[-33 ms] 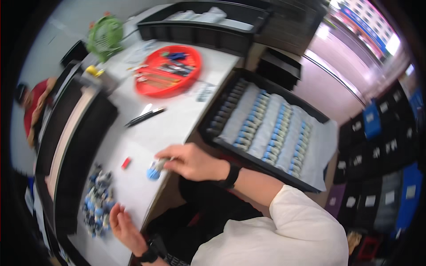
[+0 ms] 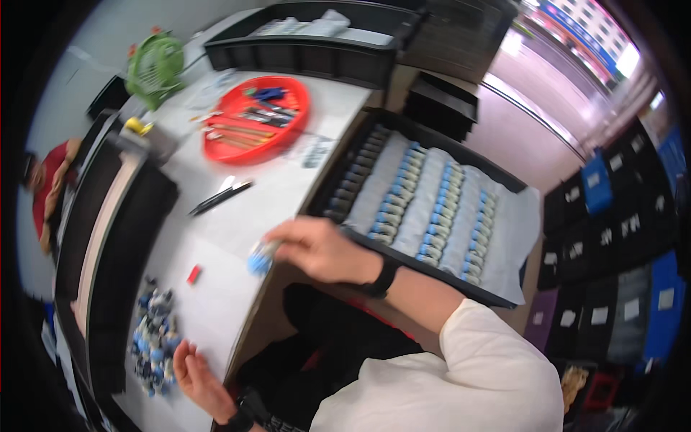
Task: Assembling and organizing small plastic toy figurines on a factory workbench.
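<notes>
Pinched between the thumb and fingers of my right hand (image 2: pixel 317 248) is a small blue-and-cream figurine (image 2: pixel 260 261), blurred by motion. It hangs over the right edge of the white table (image 2: pixel 216 248). My left hand (image 2: pixel 200 378) lies at the near table edge with its fingers stretched out and nothing visible in them. Just left of those fingers sits a pile of small blue, cream and dark figurines (image 2: pixel 154 335). To the right, a black crate (image 2: pixel 515 189) holds rows of similar figurines, parted by strips of white padding.
A red block (image 2: pixel 193 274) and a black pen (image 2: pixel 221 198) lie on the table. Beyond are a red round tray (image 2: pixel 302 119) with tools, a green fan (image 2: pixel 155 70) and a black bin (image 2: pixel 302 57). A long black box (image 2: pixel 144 209) lines the left side. Another person (image 2: pixel 54 183) is far left.
My right hand has moved a little up and rightward with the figurine, toward the crate. The whole view has shifted slightly. My left hand stays beside the pile.
</notes>
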Tool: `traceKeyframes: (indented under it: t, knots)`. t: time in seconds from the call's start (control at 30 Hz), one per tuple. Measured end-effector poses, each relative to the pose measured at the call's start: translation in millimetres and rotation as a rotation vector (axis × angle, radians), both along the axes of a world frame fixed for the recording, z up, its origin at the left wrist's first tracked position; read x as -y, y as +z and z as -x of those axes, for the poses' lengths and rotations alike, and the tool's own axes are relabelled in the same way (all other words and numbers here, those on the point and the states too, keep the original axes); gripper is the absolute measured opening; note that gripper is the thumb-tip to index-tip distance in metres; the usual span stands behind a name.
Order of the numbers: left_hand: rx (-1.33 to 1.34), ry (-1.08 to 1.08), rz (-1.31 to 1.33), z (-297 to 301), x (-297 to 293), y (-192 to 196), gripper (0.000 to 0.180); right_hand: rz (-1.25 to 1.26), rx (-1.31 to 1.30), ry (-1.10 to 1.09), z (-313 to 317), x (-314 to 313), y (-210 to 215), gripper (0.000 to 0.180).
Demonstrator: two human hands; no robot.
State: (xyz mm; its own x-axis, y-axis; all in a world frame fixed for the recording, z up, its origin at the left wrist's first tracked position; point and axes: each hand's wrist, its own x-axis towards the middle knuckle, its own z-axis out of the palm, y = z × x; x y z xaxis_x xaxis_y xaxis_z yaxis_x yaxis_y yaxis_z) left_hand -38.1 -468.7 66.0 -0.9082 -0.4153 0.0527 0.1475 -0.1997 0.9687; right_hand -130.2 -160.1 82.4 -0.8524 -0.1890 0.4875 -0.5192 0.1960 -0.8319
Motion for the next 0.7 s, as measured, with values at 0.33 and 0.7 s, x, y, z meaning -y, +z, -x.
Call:
traceKeyframes:
  t: [0.33, 0.7]
  knots:
    - [0.039, -0.059, 0.22, 10, -26, 14, 0.022, -0.235, 0.085, -1.438, -104, -421, -141, 0.013]
    - [0.1, 0.001, 0.35, 9, -30, 18, 0.023, -0.529, 0.649, -1.483, -117, -500, -216, 0.019]
